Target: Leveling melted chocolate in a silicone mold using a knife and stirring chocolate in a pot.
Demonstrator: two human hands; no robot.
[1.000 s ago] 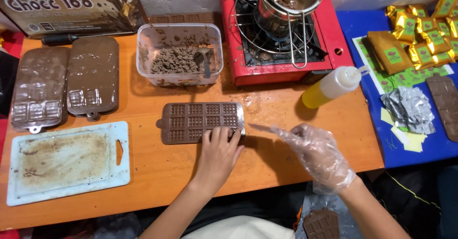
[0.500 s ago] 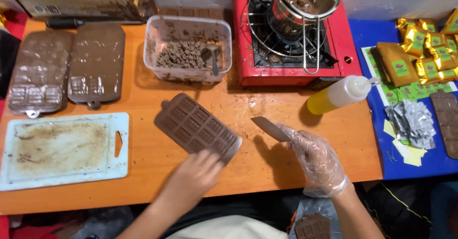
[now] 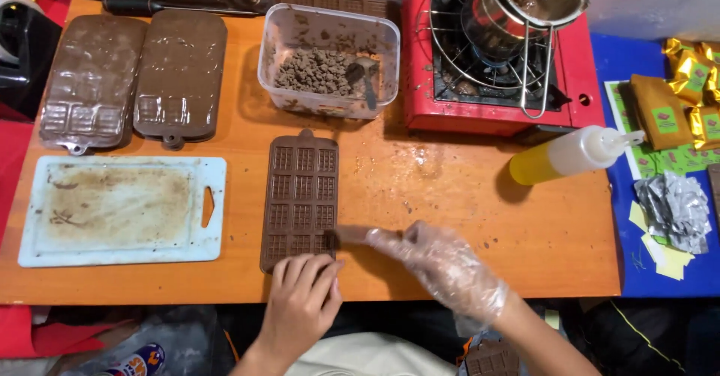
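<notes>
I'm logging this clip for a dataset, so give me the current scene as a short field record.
left hand: bare, fingertips on near end of brown chocolate mould
right hand: in clear plastic glove, holding a scraper blade at the mould's near right corner
mould: lies lengthwise on orange table
left of mould: stained white cutting board
behind mould: plastic tub of chocolate crumbs

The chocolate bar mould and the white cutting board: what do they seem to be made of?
The chocolate bar mould looks like brown silicone or soft plastic: matt, with a grid of cavities and a small tab at its far end. The white cutting board looks like hard plastic: smooth, with rounded corners, a handle slot and brown smears.
</notes>
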